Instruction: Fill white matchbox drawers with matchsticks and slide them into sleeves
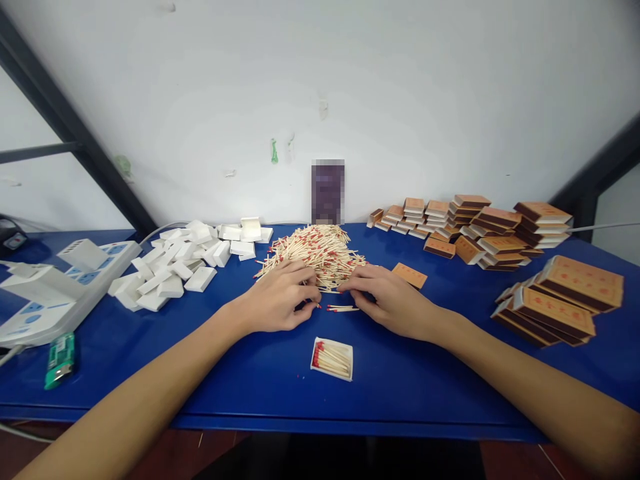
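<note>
My left hand [287, 295] is closed in a pinch at the front of a big heap of red-tipped matches [320, 250], a match's red head showing at the thumb tip. Across from it, my right hand [393, 300] has its fingers pinched together at the heap's front right edge, on what looks like a match. A few loose matches [343, 309] lie side by side on the blue table between the hands. Closer to me sits a white matchbox tray [332, 359] partly filled with matches, their red heads toward the left.
White empty matchbox trays [183, 257] are piled at left, beside a power strip [103, 267] with plugs and a green lighter [61, 360]. Orange-brown matchbox sleeves [495, 230] stand stacked at right, more [560, 300] nearer. A flat orange card-like piece [410, 275] lies by my right hand.
</note>
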Demonstrator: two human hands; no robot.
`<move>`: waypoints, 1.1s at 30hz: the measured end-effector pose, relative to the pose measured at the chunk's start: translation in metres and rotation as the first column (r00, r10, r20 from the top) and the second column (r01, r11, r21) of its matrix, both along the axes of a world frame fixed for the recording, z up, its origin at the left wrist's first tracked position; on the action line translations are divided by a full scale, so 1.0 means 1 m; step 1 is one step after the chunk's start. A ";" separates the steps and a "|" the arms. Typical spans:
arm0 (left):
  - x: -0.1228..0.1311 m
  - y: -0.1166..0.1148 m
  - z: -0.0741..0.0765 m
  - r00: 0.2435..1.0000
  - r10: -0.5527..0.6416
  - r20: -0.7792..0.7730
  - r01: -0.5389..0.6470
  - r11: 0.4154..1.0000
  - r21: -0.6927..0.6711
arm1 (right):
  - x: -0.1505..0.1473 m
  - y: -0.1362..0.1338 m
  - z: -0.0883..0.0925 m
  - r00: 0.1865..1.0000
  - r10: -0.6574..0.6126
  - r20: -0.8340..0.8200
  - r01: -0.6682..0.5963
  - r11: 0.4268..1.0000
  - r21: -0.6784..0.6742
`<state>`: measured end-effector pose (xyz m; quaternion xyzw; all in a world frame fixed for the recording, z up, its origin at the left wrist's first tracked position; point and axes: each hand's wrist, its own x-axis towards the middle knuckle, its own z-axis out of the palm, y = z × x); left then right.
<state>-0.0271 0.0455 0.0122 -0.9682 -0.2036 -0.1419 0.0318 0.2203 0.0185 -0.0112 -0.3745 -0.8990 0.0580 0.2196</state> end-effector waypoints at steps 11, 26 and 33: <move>-0.003 0.002 0.006 0.999 0.000 -0.054 -0.004 0.996 -0.089 | -0.007 0.008 -0.005 0.994 -0.103 -0.046 0.099 0.992 -0.076; 0.012 -0.012 -0.002 0.898 -0.011 0.439 0.110 0.973 -0.201 | -0.004 -0.002 0.011 0.870 -0.208 -0.447 0.103 0.963 -0.249; 0.014 -0.018 -0.001 0.922 0.011 0.386 0.105 0.955 -0.278 | -0.003 -0.003 0.014 0.913 -0.217 -0.344 0.208 0.976 -0.064</move>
